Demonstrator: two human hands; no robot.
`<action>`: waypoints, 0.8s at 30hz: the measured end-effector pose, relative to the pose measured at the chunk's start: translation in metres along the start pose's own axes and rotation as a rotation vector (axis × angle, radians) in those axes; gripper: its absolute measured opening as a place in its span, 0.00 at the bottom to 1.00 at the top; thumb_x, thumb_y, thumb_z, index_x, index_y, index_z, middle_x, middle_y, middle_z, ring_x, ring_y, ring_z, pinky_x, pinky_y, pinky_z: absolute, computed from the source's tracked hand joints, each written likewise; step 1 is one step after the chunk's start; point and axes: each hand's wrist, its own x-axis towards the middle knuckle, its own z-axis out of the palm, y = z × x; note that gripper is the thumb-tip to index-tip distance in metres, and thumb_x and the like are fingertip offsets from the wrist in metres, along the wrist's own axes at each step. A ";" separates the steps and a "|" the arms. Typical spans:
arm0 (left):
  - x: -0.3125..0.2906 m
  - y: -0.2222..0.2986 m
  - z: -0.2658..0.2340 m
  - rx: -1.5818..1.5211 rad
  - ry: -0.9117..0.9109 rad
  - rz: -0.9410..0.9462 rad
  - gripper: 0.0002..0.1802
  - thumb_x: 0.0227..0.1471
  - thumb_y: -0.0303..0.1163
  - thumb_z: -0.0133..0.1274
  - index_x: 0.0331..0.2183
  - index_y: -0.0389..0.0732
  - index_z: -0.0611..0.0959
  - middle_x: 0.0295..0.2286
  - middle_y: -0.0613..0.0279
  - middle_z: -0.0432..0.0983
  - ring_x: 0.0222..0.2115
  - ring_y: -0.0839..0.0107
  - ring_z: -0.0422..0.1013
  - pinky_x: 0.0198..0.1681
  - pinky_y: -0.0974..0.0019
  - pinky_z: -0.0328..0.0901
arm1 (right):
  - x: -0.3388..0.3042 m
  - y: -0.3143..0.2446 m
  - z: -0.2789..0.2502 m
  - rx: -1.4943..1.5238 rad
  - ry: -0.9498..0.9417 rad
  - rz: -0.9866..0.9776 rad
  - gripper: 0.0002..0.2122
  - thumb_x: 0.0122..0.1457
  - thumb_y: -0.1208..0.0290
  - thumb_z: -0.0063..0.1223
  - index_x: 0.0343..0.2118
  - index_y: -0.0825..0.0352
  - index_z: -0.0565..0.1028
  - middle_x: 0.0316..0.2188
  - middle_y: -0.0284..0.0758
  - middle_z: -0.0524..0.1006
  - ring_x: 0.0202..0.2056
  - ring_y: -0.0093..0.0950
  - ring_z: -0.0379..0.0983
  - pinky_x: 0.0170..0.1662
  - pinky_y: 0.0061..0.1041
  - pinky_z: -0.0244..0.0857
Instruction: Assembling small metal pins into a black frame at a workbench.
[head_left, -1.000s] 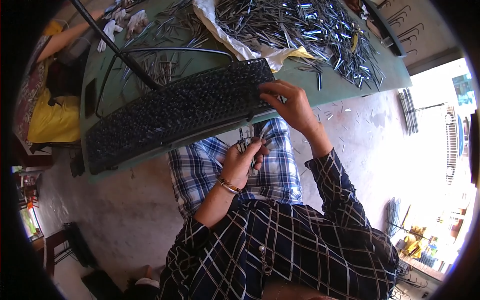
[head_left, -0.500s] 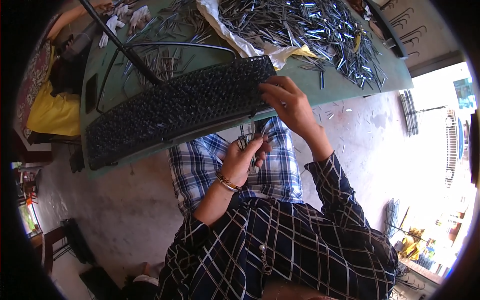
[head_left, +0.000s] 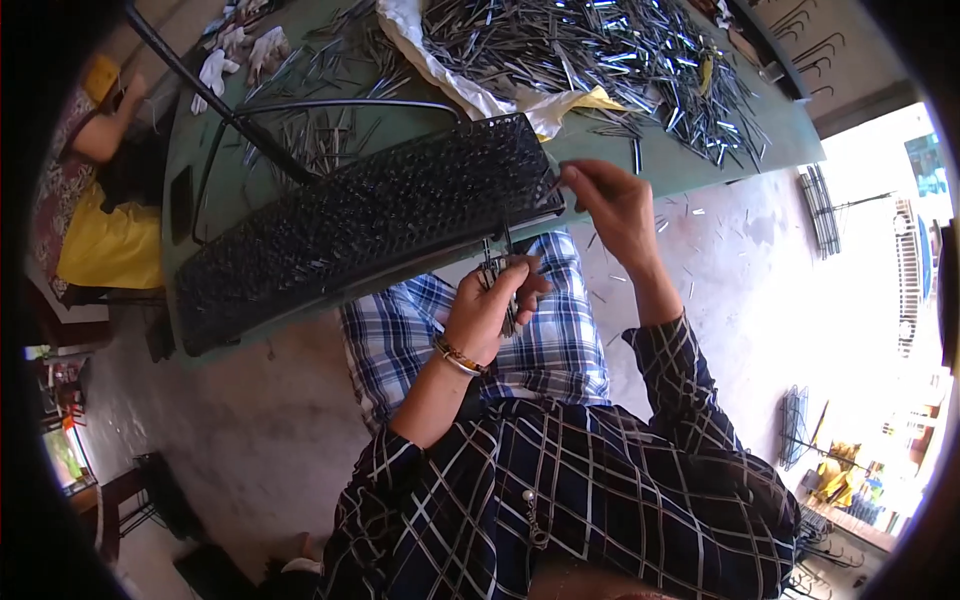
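Note:
A long black perforated rack (head_left: 350, 225), its many holes filled with small dark metal pieces, lies slanted along the table's near edge. Below its right part, over my lap, my left hand (head_left: 478, 312) is closed round a small bunch of thin metal strips (head_left: 489, 268), their ends poking out above and below the fingers. At the rack's right end, my right hand (head_left: 618, 208) has thumb and fingertips pinched together close to the corner. Whatever lies between those fingertips is too small to make out.
A large heap of loose metal strips (head_left: 600, 60) covers the green table (head_left: 690, 168) beside a white sheet (head_left: 425, 60). Black tubing (head_left: 260, 150) rises behind the rack. White gloves (head_left: 212, 80) lie far left, near another person's arm (head_left: 105, 130). Strips litter the floor.
My right hand has shifted right, from over the rack's upper right corner to just beyond its end, fingers drawn closer together. The left hand keeps its bunch, nearly still.

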 end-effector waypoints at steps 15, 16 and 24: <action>0.013 -0.003 -0.003 -0.037 0.133 -0.046 0.11 0.54 0.36 0.48 0.32 0.38 0.77 0.23 0.61 0.76 0.18 0.80 0.67 0.18 0.77 0.61 | 0.013 0.021 0.020 -0.401 0.001 -0.518 0.06 0.50 0.76 0.57 0.32 0.68 0.78 0.26 0.36 0.75 0.23 0.29 0.72 0.27 0.24 0.66; 0.012 -0.004 -0.003 -0.038 0.133 -0.046 0.11 0.54 0.36 0.48 0.32 0.38 0.77 0.23 0.61 0.76 0.18 0.80 0.67 0.18 0.77 0.61 | 0.013 0.019 0.019 -0.468 0.023 -0.531 0.06 0.50 0.75 0.57 0.32 0.68 0.78 0.26 0.35 0.75 0.23 0.30 0.72 0.27 0.25 0.66; 0.002 -0.006 -0.004 0.073 0.116 -0.006 0.11 0.54 0.36 0.48 0.33 0.38 0.78 0.21 0.64 0.73 0.18 0.82 0.64 0.18 0.78 0.58 | 0.009 0.017 0.024 -0.602 0.050 -0.612 0.07 0.49 0.74 0.58 0.33 0.65 0.78 0.26 0.35 0.74 0.23 0.32 0.72 0.28 0.26 0.66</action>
